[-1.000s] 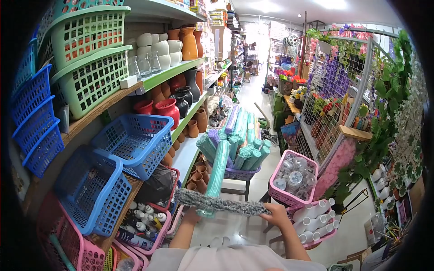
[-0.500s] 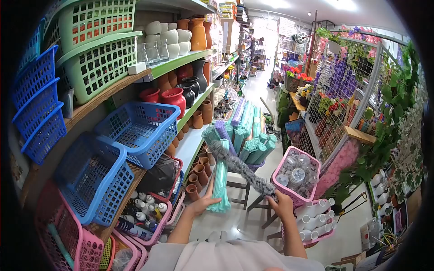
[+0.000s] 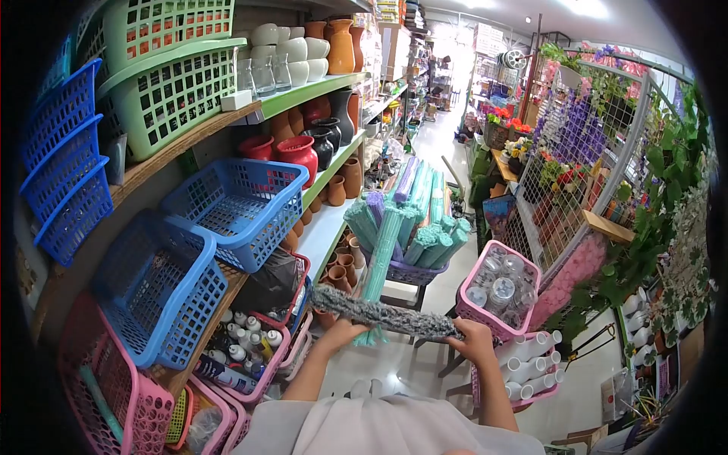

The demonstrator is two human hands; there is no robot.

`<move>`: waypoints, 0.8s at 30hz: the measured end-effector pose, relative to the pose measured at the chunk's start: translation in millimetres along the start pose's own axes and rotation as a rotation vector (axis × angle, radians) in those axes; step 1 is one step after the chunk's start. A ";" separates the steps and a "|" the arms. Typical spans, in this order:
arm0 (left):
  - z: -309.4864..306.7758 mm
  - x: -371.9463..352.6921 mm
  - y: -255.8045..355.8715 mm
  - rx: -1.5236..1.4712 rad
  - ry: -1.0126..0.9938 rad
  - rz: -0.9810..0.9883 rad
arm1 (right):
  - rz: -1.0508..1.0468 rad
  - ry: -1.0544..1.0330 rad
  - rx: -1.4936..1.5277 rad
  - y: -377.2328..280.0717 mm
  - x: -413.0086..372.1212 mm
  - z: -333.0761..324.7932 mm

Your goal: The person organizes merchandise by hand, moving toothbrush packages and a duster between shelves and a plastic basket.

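Fuzzy grey duster point(image 3: 383, 312) lies nearly level across the lower middle of the view, its left end a little higher, held out in front of the person's chest above the shop floor; the right hand point(image 3: 475, 343) is closed in a fist around its right end; the left hand point(image 3: 340, 334) sits under its left part with the fingers curled upward, though whether it grips the duster or only props it cannot be told. Just behind the duster a long teal bundle point(image 3: 381, 262) stands upright, its foot near the left hand; beyond it a purple basket point(image 3: 413, 273) holds more teal and lilac rolls. Beside the right hand is a pink basket point(image 3: 474, 318) of clear lidded containers, with white tubes point(image 3: 531, 364) stacked below. To the left, shelves carry blue baskets point(image 3: 235, 208), small bottles point(image 3: 243, 356) and terracotta pots point(image 3: 341, 269).
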State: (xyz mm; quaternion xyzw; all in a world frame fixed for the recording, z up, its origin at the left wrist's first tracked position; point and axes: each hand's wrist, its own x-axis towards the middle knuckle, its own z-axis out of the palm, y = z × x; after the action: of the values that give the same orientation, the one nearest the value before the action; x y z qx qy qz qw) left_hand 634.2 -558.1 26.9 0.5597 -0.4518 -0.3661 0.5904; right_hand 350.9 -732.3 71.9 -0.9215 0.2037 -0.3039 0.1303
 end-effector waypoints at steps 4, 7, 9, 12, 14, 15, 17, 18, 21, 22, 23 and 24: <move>3.2 -0.6 7.4 -0.104 0.050 0.082 | 0.286 0.039 -0.047 -2.5 0.8 9.2; 4.4 -2.3 12.5 -0.164 0.105 0.057 | 0.258 0.064 0.025 -9.4 0.6 15.0; -1.6 -1.0 6.9 -0.235 0.115 -0.003 | 0.163 0.002 0.022 -17.0 3.1 3.6; -7.6 -4.3 11.7 -0.239 0.101 -0.181 | 0.103 -0.065 -0.005 -17.4 4.5 1.2; 2.8 -10.3 24.0 -0.423 0.161 -0.035 | 0.312 0.015 0.059 -18.6 7.3 3.2; 4.7 -9.0 21.0 -0.399 0.166 0.045 | 0.339 0.063 0.067 -18.6 7.3 6.7; 2.8 -9.1 26.5 -0.386 0.134 -0.014 | 0.264 0.031 0.056 -18.6 6.3 6.8; 1.5 -9.6 28.3 -0.369 0.097 -0.073 | 0.192 0.003 0.045 -18.4 6.0 6.7; -8.3 -4.6 -2.7 -0.143 0.168 -0.159 | 0.029 -0.017 0.036 -11.5 9.0 -0.2; -9.6 -4.3 -9.6 -0.079 0.209 -0.158 | 0.029 -0.017 0.038 -14.3 11.9 -2.0; -5.9 -5.4 -4.0 -0.138 0.220 -0.075 | 0.170 -0.017 0.014 -19.7 14.9 -4.8; -4.7 -6.2 -2.4 -0.138 0.219 -0.076 | 0.311 -0.017 -0.011 -23.6 16.4 -5.6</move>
State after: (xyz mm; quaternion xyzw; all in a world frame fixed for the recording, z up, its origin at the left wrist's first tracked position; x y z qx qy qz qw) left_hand 636.8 -551.1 23.9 0.5712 -0.3369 -0.3549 0.6590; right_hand 366.4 -719.5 93.2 -0.8822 0.3445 -0.2710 0.1723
